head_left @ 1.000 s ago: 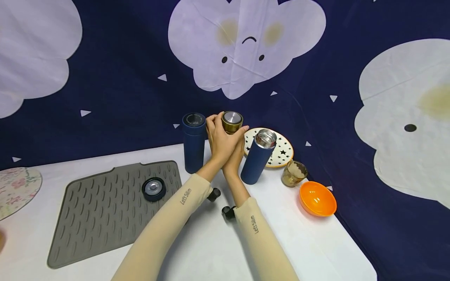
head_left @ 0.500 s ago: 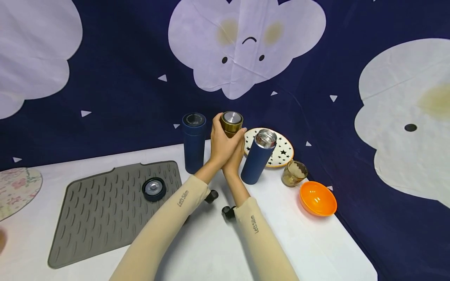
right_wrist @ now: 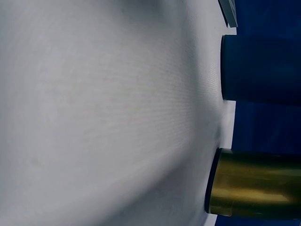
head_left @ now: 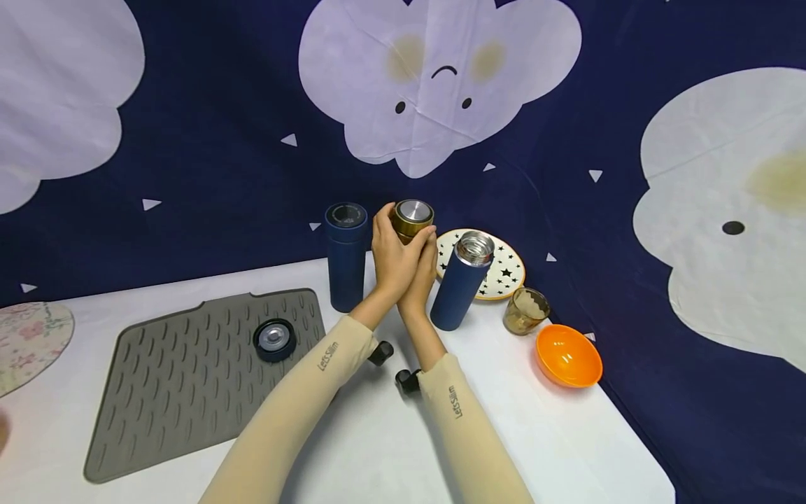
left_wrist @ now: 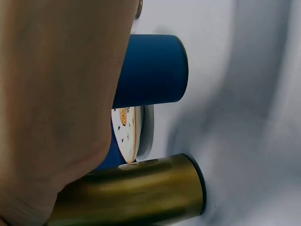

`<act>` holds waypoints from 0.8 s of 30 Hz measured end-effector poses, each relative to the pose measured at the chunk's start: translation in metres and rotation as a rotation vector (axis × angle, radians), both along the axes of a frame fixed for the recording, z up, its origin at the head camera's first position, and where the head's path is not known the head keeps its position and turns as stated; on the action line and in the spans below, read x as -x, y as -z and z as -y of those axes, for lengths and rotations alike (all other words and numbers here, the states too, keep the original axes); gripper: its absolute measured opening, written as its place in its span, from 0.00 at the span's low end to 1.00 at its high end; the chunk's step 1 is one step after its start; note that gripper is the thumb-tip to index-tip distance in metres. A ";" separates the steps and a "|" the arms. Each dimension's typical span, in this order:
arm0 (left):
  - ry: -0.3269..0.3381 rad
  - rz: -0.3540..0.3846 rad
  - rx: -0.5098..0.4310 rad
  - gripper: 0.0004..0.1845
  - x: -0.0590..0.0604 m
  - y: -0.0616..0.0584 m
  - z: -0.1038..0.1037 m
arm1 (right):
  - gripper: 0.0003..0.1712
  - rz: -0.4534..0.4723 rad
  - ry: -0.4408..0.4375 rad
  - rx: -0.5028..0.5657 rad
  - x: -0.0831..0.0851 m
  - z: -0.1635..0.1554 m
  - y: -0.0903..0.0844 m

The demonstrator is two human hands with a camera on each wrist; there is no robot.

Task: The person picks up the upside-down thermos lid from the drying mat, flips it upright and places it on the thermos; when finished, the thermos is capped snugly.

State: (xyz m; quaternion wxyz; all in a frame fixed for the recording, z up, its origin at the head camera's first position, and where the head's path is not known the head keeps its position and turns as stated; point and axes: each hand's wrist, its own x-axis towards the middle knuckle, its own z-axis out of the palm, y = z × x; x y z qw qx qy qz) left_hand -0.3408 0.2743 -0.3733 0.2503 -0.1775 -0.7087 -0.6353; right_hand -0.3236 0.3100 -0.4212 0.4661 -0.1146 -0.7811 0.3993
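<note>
A gold thermos flask with a silver-topped lid stands upright at the middle back of the head view. My left hand grips it near the top, fingers around the lid's left side and thumb across the front. Partly behind that wrist, my right hand holds the flask's body from the right. The flask's lower part shows gold in the left wrist view and, with its dark base, in the right wrist view. A lidded blue flask stands left of my hands, an open blue flask to the right.
A dark round stopper lies on a grey ribbed mat at left. Right of the open flask are a star-patterned plate, an amber glass and an orange bowl. A floral round mat lies far left.
My left fingers first leave the lid's left side, then close around it again, and the thumb shifts slightly leftward. The right hand stays in place; the flask barely moves.
</note>
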 end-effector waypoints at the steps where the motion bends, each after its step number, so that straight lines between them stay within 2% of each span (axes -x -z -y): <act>1: 0.004 -0.005 0.001 0.39 -0.001 0.000 0.001 | 0.26 0.002 -0.001 0.003 0.000 0.000 0.000; 5: 0.037 0.022 0.030 0.39 -0.003 -0.001 0.005 | 0.27 0.015 0.001 0.012 -0.001 0.002 -0.001; 9: 0.105 0.080 0.090 0.45 -0.012 -0.001 0.012 | 0.25 0.022 -0.026 0.031 -0.004 0.001 -0.003; 12: 0.163 0.098 0.146 0.47 -0.025 -0.002 0.028 | 0.27 0.000 -0.079 0.047 -0.007 0.005 -0.005; 15: 0.214 0.124 0.178 0.46 -0.039 -0.004 0.047 | 0.36 -0.012 -0.124 0.068 -0.009 0.005 -0.005; 19: 0.270 0.164 0.168 0.44 -0.054 -0.007 0.076 | 0.48 0.039 -0.126 0.093 -0.012 0.004 -0.005; 24: 0.318 0.131 0.129 0.37 -0.066 -0.006 0.118 | 0.53 0.134 -0.093 0.153 -0.021 0.007 -0.011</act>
